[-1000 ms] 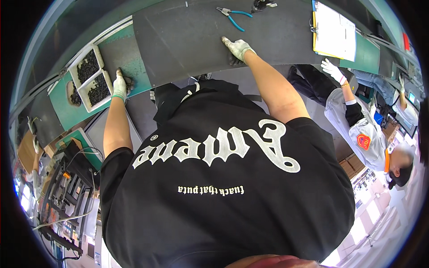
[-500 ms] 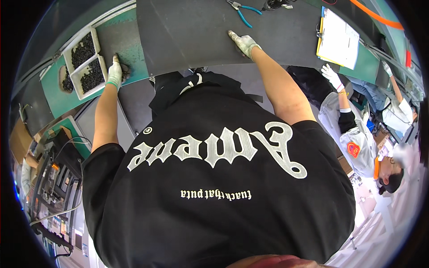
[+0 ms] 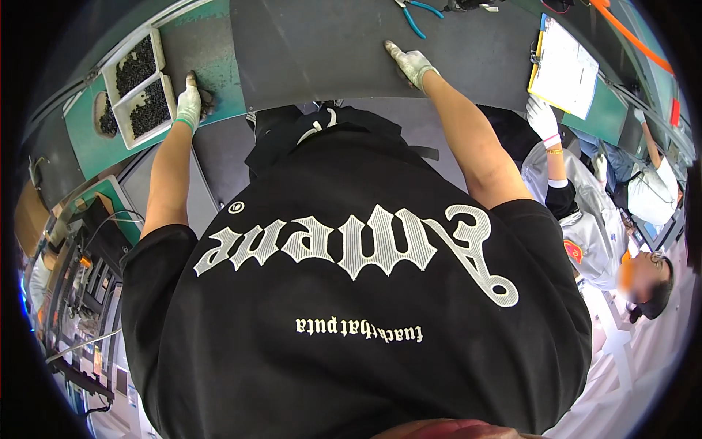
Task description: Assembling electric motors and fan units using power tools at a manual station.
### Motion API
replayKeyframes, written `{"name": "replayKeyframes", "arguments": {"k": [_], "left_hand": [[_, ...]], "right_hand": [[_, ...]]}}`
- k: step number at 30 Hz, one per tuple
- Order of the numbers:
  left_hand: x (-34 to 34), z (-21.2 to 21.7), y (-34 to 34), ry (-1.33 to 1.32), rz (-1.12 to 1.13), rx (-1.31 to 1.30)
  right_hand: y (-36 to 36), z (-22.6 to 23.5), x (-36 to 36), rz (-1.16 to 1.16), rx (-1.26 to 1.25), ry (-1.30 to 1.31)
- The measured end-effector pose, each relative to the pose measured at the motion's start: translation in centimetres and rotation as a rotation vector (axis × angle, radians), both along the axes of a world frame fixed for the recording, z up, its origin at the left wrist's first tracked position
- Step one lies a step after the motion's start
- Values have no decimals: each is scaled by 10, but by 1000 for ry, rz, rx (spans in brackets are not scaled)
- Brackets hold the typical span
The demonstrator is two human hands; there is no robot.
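Observation:
My left hand (image 3: 189, 104), in a pale glove with blackened fingertips, rests near the front edge of the green work surface (image 3: 208, 51). It is open, its thumb stretched away from the dark fingers, and no object shows in it. Just left of it are two white trays (image 3: 167, 94) of small black parts (image 3: 150, 110). My right hand (image 3: 414, 66), gloved the same way, lies on the dark mat (image 3: 314, 51). Its thumb points outward from the palm, so it is open; the other fingers are partly hidden. Beyond it lie blue-handled pliers (image 3: 414, 22).
A smaller dish of black parts (image 3: 107, 117) sits left of the trays. At right, a clipboard with paper (image 3: 567, 69) lies at the mat's end, with a co-worker's gloved hand (image 3: 542, 121) at its near edge. A dark tool (image 3: 464, 4) and an orange hose (image 3: 636, 36) are at the far side.
The whole view has shifted slightly. My hands stay in about the same places on the surfaces. At right, the co-worker's gloved hand has come closer to the clipboard.

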State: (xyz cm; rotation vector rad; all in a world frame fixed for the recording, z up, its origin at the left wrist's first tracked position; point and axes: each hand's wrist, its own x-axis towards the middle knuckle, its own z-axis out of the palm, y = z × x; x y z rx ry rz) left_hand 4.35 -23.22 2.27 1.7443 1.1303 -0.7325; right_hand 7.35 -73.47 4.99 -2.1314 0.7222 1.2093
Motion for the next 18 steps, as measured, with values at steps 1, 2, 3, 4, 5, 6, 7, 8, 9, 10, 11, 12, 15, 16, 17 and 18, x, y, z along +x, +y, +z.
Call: {"name": "replayKeyframes", "arguments": {"k": [1,2,3,4,5,6,7,8,9,10,11,12,15,16,17,18], "left_hand": [[-1,1,0,1,0,-1],[-2,2,0,-3,-8,0],[-3,3,1,-7,-15,1],[-5,4,1,-11,-22,2],[-6,4,1,-9,-22,3],[-7,7,-2,-12,-26,5],[-7,9,-5,-14,-30,8],[-8,11,-8,-14,-35,11],[-7,12,-10,-6,-37,14],[-3,13,-12,-39,-56,6],[-7,13,-10,-65,-69,1],[-11,16,-10,-92,-81,-3],[-13,24,-20,-59,-81,18],[-12,26,-22,-55,-84,25],[-13,26,-22,-56,-83,26],[-14,27,-23,-59,-83,22]], "right_hand": [[0,3,0,14,-4,8],[0,6,-2,14,-5,9],[0,9,-6,-3,3,-21],[0,12,-10,-20,10,-51],[0,16,-14,-37,19,-80],[1,20,-17,-38,20,-76],[1,25,-18,-57,11,-96],[0,29,-22,-77,3,-115],[-2,30,-27,-97,-5,-132],[-10,20,-27,-92,1,-105],[-12,21,-32,-87,8,-91],[-14,23,-33,-74,-5,-128],[-9,35,-37,-113,-29,-110],[-9,34,-39,-124,-17,-111],[-9,34,-41,-134,-6,-112],[-9,35,-43,-144,6,-115]]}}
